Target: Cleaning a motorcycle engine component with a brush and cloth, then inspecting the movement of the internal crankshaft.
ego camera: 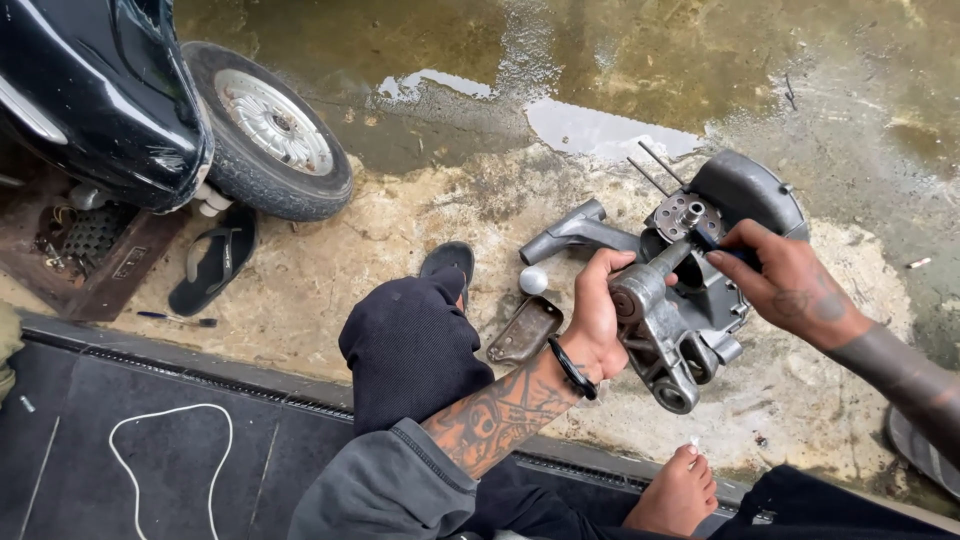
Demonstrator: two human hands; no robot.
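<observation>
A grey metal scooter engine casing point(690, 290) stands on the wet concrete ground in front of me. My left hand point(598, 315) grips a round boss on its near left side. At the casing's upper part, my right hand point(790, 280) pinches a small dark tool or part point(712, 242), next to a round hub with a shaft point(686, 212). Two thin studs point(655, 170) stick up behind the hub. A grey arm of the casing point(575, 235) reaches out to the left.
A dark scooter with its rear wheel point(268, 130) stands at upper left, a black sandal point(212, 258) beside it. A brown metal cover point(525, 330) and a small white ball point(533, 280) lie by my knee point(410, 340). Puddles point(590, 125) lie beyond. My bare foot point(680, 490) rests below.
</observation>
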